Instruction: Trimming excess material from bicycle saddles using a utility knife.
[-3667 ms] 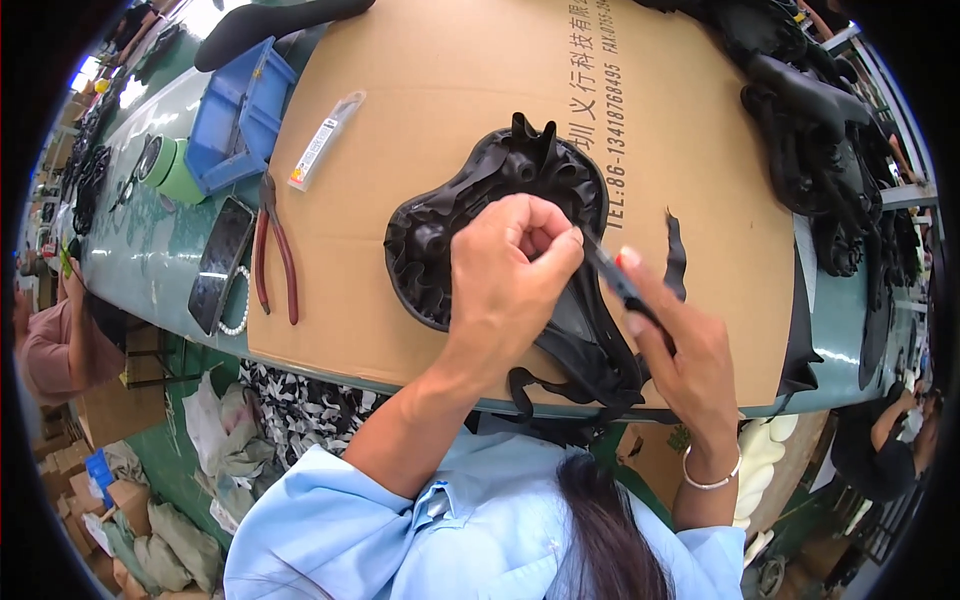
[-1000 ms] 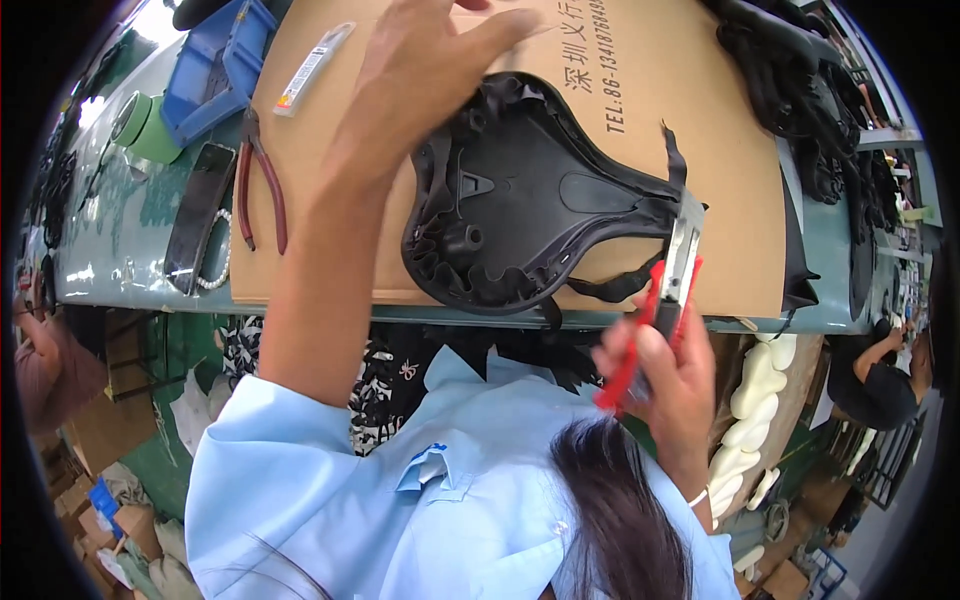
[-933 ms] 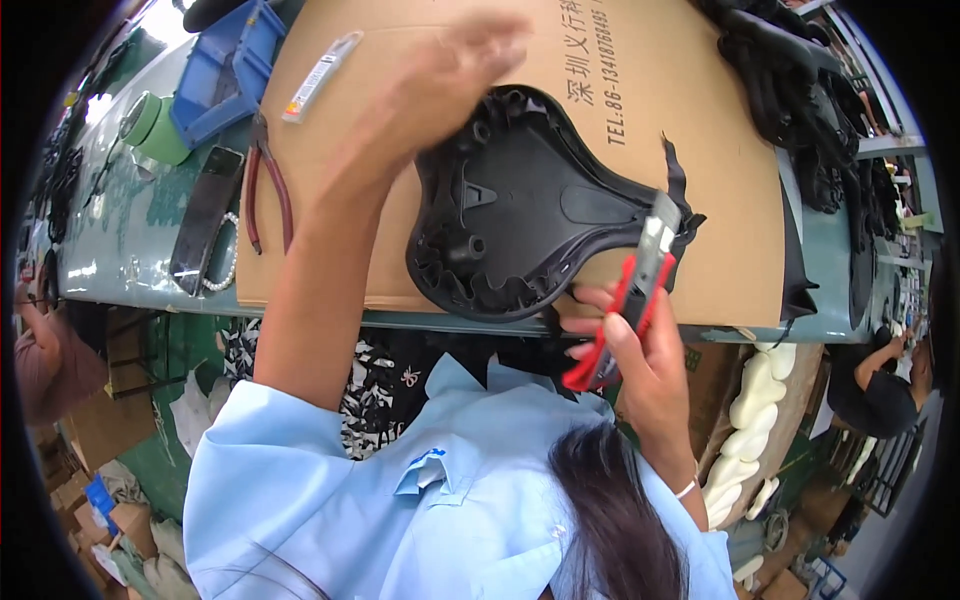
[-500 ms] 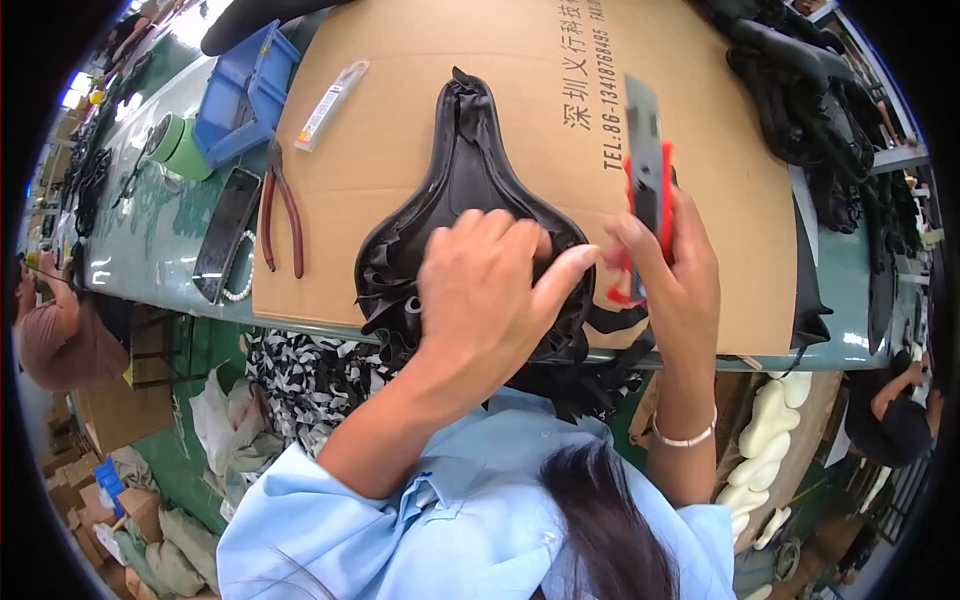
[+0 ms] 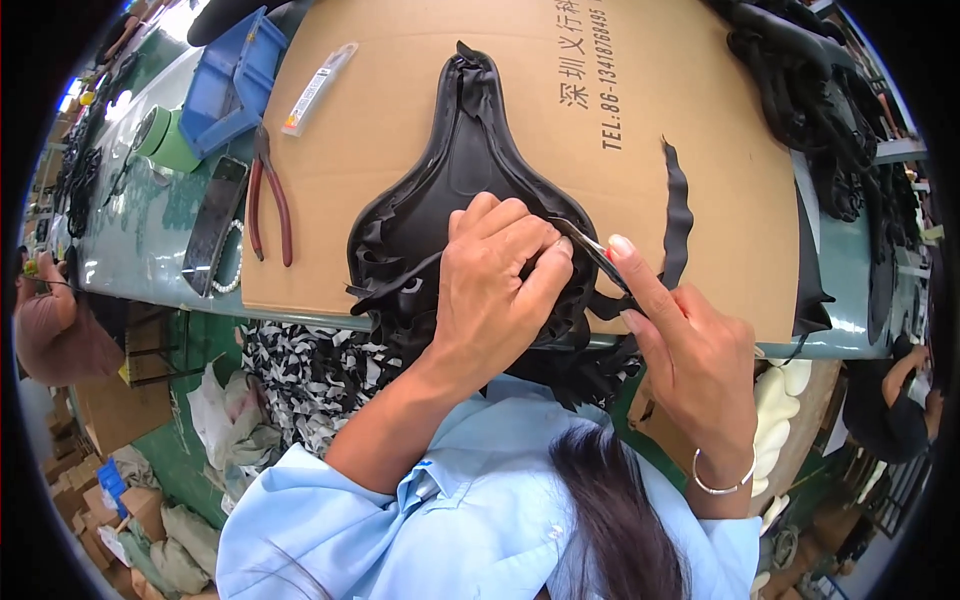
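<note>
A black bicycle saddle (image 5: 470, 150) lies underside up, its narrow nose pointing away from me and its cover bunched in folds around the wide end. My left hand (image 5: 490, 280) is closed over the right part of that wide end, fingers pinching the edge of the black cover. In my right hand (image 5: 690, 345) is a utility knife (image 5: 592, 250), its blade against the saddle's right edge beside my left fingertips. Most of the knife's red handle is hidden by my fingers. To the right lies a wavy black strip (image 5: 677, 210).
A cardboard sheet (image 5: 390, 110) covers the table under the saddle. Leftward are red-handled pliers (image 5: 270, 200), a phone (image 5: 215, 225), a blue bin (image 5: 230, 85), a green container (image 5: 165, 140) and a slim clear pack (image 5: 320, 88). Black covers (image 5: 800, 90) are piled at the far right.
My right hand has lowered the knife from upright beside the saddle to its right edge. My left hand has shifted slightly right and now pinches the cover. The black strip has come into view.
</note>
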{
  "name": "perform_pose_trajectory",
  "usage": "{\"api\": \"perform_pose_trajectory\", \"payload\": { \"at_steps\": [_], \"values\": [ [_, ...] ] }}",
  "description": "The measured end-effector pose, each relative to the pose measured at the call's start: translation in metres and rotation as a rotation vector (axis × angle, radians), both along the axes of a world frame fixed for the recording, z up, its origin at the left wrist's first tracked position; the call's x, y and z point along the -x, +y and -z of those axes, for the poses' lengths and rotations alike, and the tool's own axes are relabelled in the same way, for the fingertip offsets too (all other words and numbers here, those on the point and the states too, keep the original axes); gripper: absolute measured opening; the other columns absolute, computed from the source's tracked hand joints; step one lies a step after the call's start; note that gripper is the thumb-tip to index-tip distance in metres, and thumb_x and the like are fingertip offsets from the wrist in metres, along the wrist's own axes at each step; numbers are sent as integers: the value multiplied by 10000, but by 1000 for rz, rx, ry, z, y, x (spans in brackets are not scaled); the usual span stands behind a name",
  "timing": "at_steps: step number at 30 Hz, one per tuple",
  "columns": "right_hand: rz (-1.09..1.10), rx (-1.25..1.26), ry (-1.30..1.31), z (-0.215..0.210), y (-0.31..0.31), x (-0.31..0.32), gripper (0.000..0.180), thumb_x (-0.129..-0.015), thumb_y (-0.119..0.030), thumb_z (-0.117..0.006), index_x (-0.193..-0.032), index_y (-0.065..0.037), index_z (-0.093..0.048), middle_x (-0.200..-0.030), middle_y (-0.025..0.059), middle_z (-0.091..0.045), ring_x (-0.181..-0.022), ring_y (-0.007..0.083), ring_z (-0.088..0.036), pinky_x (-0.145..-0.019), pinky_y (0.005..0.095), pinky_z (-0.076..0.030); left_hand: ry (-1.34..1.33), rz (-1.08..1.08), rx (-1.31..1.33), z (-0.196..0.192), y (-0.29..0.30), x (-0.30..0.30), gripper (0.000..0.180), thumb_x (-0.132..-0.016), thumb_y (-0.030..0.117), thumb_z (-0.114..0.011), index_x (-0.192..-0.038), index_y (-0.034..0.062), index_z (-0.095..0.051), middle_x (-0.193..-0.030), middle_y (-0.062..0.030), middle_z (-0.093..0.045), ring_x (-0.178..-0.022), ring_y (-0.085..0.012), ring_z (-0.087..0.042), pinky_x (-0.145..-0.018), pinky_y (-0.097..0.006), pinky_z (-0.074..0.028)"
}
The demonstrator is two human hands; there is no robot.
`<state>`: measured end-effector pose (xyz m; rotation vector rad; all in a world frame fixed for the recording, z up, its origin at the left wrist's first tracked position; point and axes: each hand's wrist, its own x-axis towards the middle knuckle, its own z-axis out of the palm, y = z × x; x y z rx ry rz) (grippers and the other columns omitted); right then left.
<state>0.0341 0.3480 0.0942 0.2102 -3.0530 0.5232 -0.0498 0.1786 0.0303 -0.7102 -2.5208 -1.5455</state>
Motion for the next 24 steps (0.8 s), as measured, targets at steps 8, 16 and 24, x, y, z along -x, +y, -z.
{"api": "perform_pose_trajectory", "payload": {
  "at_steps": [8, 16, 24],
  "values": [
    [312, 263, -35, 30, -49, -63, 633, -879, -140, -631, -1457, -96, -375, -649, 103, -474, -501, 282, -524, -460, 404, -431, 92, -228, -590, 19, -2, -6, 96, -905, 54, -577, -881, -21, -522, -894, -80, -507, -792, -179, -454, -689, -281, -391],
    [150, 104, 33, 26, 16, 25, 559, -862, -113, -610, -1387, -267, -496, -686, 86, -532, -519, 267, -535, -519, 383, -442, -120, 88, -222, -38, -10, 22, 146, -940, 144, -566, -902, 4, -549, -964, -112, -538, -855, -266, -554, -762, -357, -435],
    [151, 552, -163, 36, 9, 62, 539, -901, -95, -575, -1415, -193, -444, -1047, 193, -663, -784, 352, -655, -722, 370, -517, -424, 490, -427, -36, 14, 138, 243, -1016, 241, -448, -865, 65, -519, -754, -2, -524, -626, -80, -447, -585, -219, -381]
  ]
}}
